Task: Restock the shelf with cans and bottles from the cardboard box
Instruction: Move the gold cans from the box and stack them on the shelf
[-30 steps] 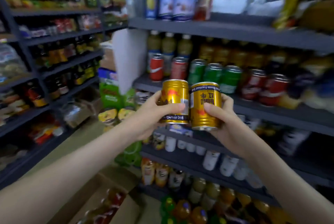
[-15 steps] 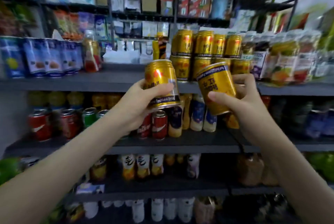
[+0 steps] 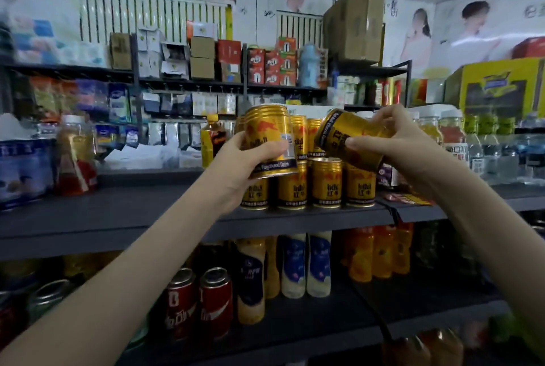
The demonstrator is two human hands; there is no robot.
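L hand (image 3: pixel 243 166) wraps the lower half of a gold can (image 3: pixel 269 141), thumb across the front, fingers curled behind; the can is about upright, held in front of the L end of the gold-can stack (image 3: pixel 326 184); can't tell if it touches the stack. R hand (image 3: pixel 413 153) grips a second gold can (image 3: pixel 349 138) from its R side, thumb on the label, fingers curled over the back; this one is tilted, top pointing up and L, base down and R, above the R end of the stack. The two held cans are apart, w/ stacked cans showing in the gap.

The stack stands two layers high near the front edge of the dark shelf (image 3: pixel 147 212); lower row shows four cans side by side. L of it on the same board: a brown bottle w/ yellow cap (image 3: pixel 211 141), a clear jar w/ red-orange contents (image 3: pixel 75 156), blue packs (image 3: pixel 20 168); to the R, water bottles (image 3: pixel 501 153). Shelf below: red cans (image 3: pixel 181 303), cream-and-blue bottles (image 3: pixel 293 265), orange bottles (image 3: pixel 380 250). High at the back, brown cartons (image 3: pixel 354 26) and a yellow carton (image 3: pixel 498 85).
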